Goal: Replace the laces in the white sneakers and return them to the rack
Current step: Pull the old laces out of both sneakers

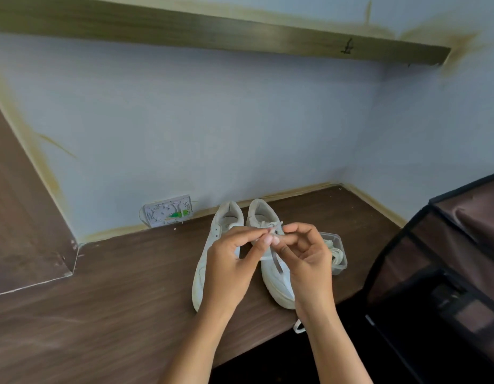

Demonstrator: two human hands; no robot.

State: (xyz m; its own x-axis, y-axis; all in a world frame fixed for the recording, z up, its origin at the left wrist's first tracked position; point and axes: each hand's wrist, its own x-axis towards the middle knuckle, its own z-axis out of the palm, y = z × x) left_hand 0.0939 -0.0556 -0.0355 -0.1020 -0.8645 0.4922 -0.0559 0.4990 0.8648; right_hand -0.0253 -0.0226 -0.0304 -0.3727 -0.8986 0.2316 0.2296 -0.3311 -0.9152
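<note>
The desk (101, 300) is carrying two sneakers (270, 261) at centre, heels at 12 o'clock. The rack (448, 273) is standing at 3 o'clock. Left hand (229, 267) and right hand (306, 259) are both pinching a lace (276, 261) above the right sneaker. A tub (341, 268) of laces is lying just beyond, at 3 o'clock.

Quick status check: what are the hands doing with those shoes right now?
Left hand and right hand both pinching a white lace above the right sneaker. Left sneaker unlaced. Tub of laces beside. Nothing blocking.
</note>
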